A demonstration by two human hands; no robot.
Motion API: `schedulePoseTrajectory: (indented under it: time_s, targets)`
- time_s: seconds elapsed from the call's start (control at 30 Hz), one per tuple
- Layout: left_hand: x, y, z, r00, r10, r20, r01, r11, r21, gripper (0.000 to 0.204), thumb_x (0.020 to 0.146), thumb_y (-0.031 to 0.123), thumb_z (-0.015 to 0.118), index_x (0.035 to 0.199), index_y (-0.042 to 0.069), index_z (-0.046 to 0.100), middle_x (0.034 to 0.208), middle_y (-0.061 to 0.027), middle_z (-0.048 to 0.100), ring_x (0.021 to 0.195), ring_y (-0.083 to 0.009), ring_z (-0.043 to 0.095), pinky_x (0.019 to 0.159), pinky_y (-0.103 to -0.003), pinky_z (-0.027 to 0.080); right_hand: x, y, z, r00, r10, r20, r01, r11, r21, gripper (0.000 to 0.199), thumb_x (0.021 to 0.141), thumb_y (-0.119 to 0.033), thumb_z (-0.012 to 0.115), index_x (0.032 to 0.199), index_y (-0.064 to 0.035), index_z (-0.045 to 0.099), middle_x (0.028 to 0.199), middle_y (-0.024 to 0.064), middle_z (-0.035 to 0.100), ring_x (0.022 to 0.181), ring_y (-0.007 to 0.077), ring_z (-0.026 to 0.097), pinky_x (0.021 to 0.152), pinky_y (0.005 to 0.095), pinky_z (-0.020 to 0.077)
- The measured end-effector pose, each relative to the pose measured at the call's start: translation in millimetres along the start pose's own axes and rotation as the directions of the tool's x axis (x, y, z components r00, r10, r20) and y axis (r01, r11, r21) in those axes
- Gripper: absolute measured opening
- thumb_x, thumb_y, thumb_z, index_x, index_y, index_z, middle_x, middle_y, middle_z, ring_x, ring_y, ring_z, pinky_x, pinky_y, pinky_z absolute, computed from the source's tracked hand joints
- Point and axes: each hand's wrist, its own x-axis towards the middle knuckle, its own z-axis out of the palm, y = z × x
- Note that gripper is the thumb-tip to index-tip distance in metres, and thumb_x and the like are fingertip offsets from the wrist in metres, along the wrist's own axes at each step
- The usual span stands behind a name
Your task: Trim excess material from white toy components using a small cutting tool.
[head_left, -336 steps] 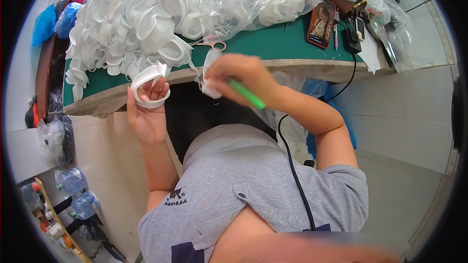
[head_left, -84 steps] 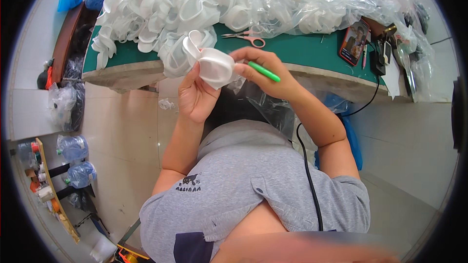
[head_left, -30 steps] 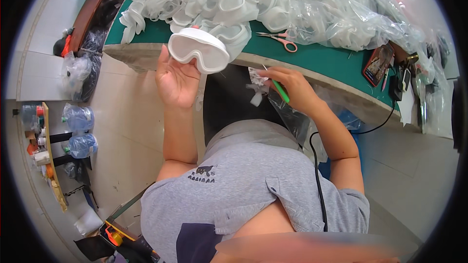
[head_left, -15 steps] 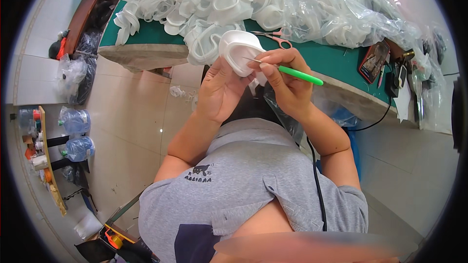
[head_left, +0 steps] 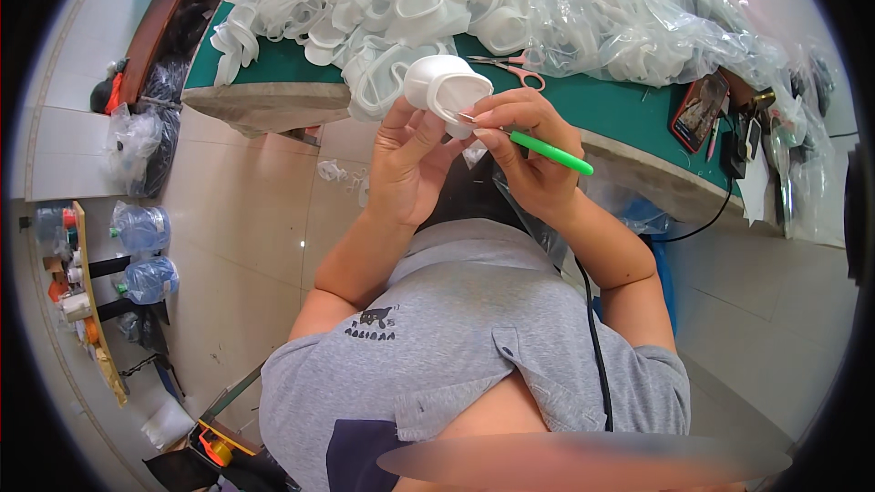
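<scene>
My left hand holds up a white, soft-looking moulded piece, cup-like with a thick rounded rim, just in front of the table edge. Its opening is turned toward my right hand. Those fingers grip a slim tool with a bright green handle and a thin metal tip. The tip meets the near side of the rim; its exact shape is too small to tell. Beyond the piece, pink-handled scissors lie on the green table top.
A large heap of similar white pieces covers the back of the table, partly under clear plastic. At the right are a phone, a pen and a black cable. Blue water jugs stand at the left.
The white piece has been tilted in my left hand, so its opening faces more to the right. My right hand and the green-handled tool have shifted slightly left and down.
</scene>
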Motion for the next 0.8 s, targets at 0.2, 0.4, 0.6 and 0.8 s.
schedulePoseTrajectory:
  time_s: [0.2,0.4,0.6,0.8]
  targets:
    - [2.2,-1.1,-0.1,0.999,0.031,-0.024,-0.031,0.999,0.027,0.028,0.088,0.007,0.062,0.116,0.013,0.061,0.117,-0.0069,0.061,0.107,-0.0195,0.058,0.091,-0.04,0.049,2.9,-1.5,-1.7,0.999,-0.043,0.026,0.045,0.996,-0.083,0.012,0.084,-0.001,0.065,0.095,-0.0003,0.058,0.099,0.0156,0.065,0.084,0.0204,0.061,0.072,0.0297,0.0496]
    - [2.2,-11.1,-8.3,0.989,0.131,-0.061,-0.128,0.99,0.061,0.022,0.088,0.003,0.061,0.11,0.008,0.064,0.11,-0.0072,0.064,0.103,-0.02,0.06,0.092,-0.036,0.048,8.4,-5.4,0.5,0.973,-0.164,0.161,0.215,0.897,-0.387,0.014,0.085,0.005,0.059,0.098,0.0001,0.057,0.104,0.0177,0.065,0.093,0.0211,0.064,0.08,0.0339,0.0509]
    - [9.3,12.6,-28.4,0.984,0.138,0.11,-0.107,0.962,-0.25,0.016,0.084,0.006,0.064,0.099,0.003,0.064,0.092,-0.0073,0.061,0.099,-0.0223,0.055,0.106,-0.044,0.035,21.8,25.5,-44.4,0.898,-0.036,-0.439,-0.012,0.994,-0.105,0.008,0.093,0.0,0.052,0.1,0.0007,0.055,0.102,0.0188,0.066,0.085,0.0233,0.067,0.077,0.0338,0.056]
    - [13.0,27.7,-38.7,0.838,-0.382,0.389,0.447,0.89,-0.089,0.082,0.09,0.069,0.021,0.121,-0.002,0.049,0.094,-0.0217,0.065,0.075,-0.0316,0.066,0.074,-0.043,0.055,27.8,24.2,-63.1,0.855,0.212,-0.473,-0.107,0.965,0.239,0.015,0.095,-0.013,0.054,0.1,0.0008,0.054,0.099,0.0189,0.066,0.083,0.0247,0.068,0.073,0.0373,0.0588]
